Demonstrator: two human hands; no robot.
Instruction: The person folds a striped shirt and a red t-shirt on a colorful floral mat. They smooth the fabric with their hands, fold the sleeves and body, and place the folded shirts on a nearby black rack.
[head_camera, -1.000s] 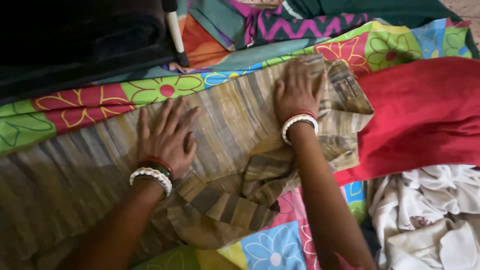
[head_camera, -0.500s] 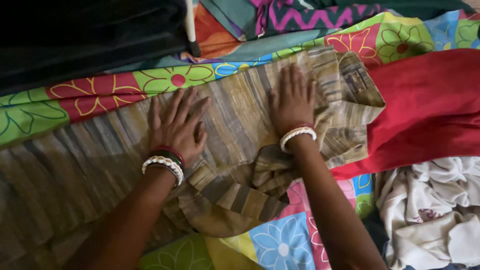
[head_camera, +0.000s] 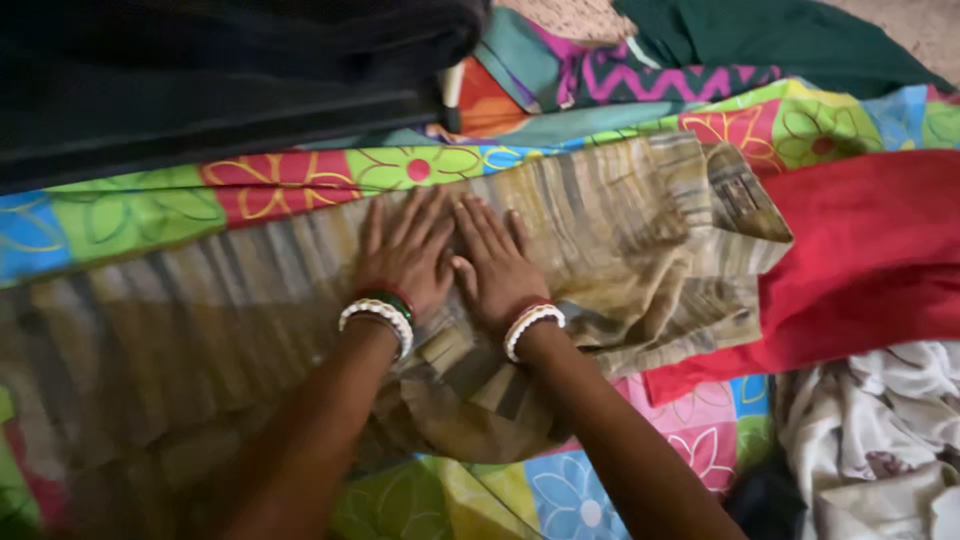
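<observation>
Small rectangular label (head_camera: 738, 193) inside striped garment's collar (head_camera: 745, 215).

A brown and beige striped cloth garment (head_camera: 600, 220) lies over a bright patchwork bedsheet with flowers in green, red, blue and pink (head_camera: 280, 185); beside it a plain red cloth (head_camera: 870, 250) and a white crumpled cloth (head_camera: 880, 440).
</observation>
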